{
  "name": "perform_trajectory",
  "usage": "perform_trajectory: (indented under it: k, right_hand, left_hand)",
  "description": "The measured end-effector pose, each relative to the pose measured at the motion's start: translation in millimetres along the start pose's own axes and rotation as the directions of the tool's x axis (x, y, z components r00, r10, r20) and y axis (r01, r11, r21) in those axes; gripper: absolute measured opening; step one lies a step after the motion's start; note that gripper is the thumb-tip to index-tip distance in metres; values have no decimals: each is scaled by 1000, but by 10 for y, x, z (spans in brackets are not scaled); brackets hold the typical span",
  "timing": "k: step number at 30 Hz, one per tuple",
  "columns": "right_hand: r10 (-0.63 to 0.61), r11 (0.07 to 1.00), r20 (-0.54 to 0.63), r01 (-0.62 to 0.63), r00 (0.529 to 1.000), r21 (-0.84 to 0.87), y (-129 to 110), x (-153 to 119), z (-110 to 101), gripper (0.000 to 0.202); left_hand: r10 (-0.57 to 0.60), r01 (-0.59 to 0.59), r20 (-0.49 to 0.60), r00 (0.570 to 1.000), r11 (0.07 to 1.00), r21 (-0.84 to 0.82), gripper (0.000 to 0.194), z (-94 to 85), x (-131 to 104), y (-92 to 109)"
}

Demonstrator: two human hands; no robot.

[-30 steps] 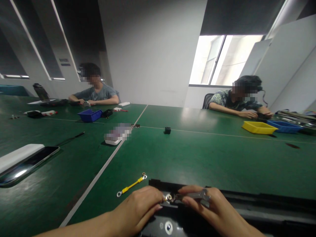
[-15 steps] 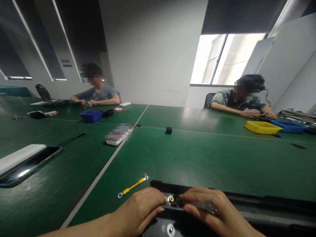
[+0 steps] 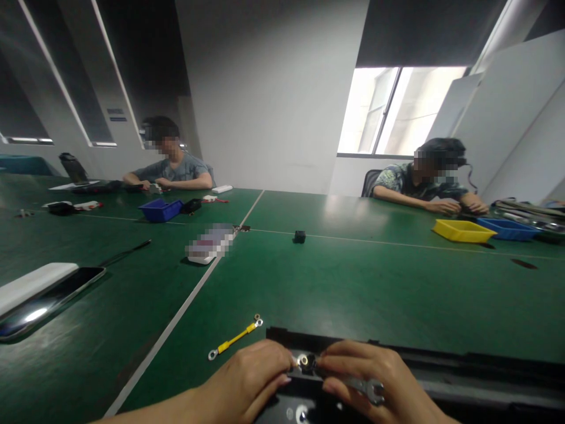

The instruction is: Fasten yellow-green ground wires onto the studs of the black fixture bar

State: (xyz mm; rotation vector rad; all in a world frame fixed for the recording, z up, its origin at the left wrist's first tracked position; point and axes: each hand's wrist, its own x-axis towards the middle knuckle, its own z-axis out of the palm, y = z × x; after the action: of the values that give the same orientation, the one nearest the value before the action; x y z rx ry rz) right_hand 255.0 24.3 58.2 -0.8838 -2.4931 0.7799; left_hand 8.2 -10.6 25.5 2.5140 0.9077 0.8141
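A long black housing (image 3: 450,368) lies along the table's front edge, with a small brass ring or nut (image 3: 302,360) between my hands. My left hand (image 3: 258,374) pinches beside the ring; what its fingertips hold is hidden. A metal wrench (image 3: 371,388) is in my right hand (image 3: 375,374), its open jaw sticking out from under the fingers and its other end near the brass ring. Left of the housing, a yellow wire with ring terminals (image 3: 236,338) lies on the table, a small brass nut (image 3: 256,317) at its upper end.
A phone (image 3: 53,300) and white box (image 3: 39,282) lie at the left. A white device (image 3: 209,244) and black cube (image 3: 300,237) stand farther back. Two people sit across the green table (image 3: 353,282), near blue (image 3: 161,210) and yellow (image 3: 463,231) bins.
The view has shifted slightly. The wrench's visible jaw has turned and dropped a little in my right hand. My left hand keeps its pinch beside the brass ring.
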Motion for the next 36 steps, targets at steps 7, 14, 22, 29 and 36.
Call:
perform_trajectory:
  k: [7,14,22,29,36]
  right_hand:
    - [-36,999,31,37,999,-23,-3,11,-15,24]
    - [-41,999,40,42,998,0,-13,12,-11,25]
    - [-36,999,34,36,999,7,-16,22,-13,26]
    - [-18,1000,60,18,998,11,-38,14,-21,25]
    - [-7,1000,78,7,997,5,-46,14,-33,26]
  left_hand:
    - [-35,36,39,999,999,-31,25,10,-7,-9]
    - [-38,40,37,999,998,-41,24,13,-2,-11]
    - [-10,10,13,1000,1000,-17,24,10,-11,-8]
    - [-29,30,32,999,999,-31,23,20,-21,-19]
    - [-42,44,45,998,998,-40,24,9,-11,-18]
